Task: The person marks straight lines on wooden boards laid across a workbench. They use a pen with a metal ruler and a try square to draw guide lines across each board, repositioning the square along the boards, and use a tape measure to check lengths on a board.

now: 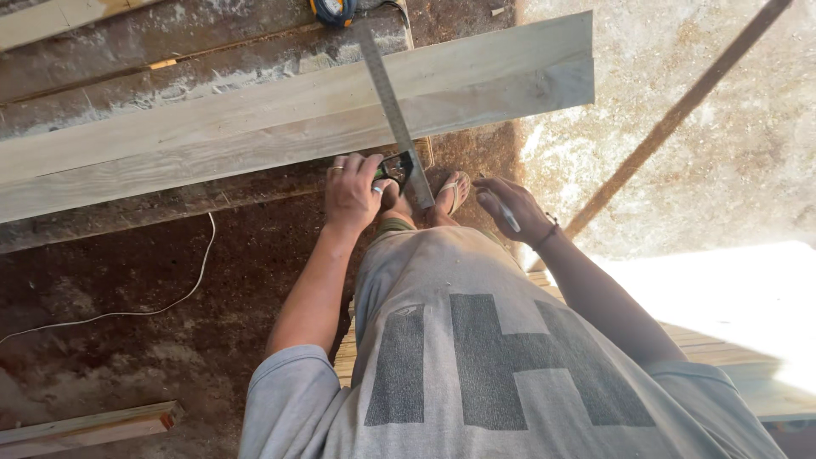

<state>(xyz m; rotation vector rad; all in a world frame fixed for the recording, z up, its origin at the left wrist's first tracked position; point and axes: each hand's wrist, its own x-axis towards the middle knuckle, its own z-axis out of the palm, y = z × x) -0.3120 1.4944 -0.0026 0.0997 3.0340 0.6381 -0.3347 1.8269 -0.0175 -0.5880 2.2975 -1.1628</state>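
Note:
My left hand [353, 189] grips the dark head of a metal combination square [393, 109], pressed against the near edge of a long pale wooden board [255, 127]. The square's steel blade lies across the board's face, slanting up and to the left. My right hand [510, 208] hovers just right of the square, below the board's end, holding a slim white pencil [507, 218]. A ring shows on my left hand and a dark band on my right wrist. My sandalled foot [453, 192] shows between the two hands.
A yellow and dark tape measure [333, 10] lies beyond the board. Other planks [51, 19] lie at top left and a short plank [85, 425] at bottom left. A white cord [183, 293] trails over the dirt floor. A thin brown pole [680, 110] slants at right.

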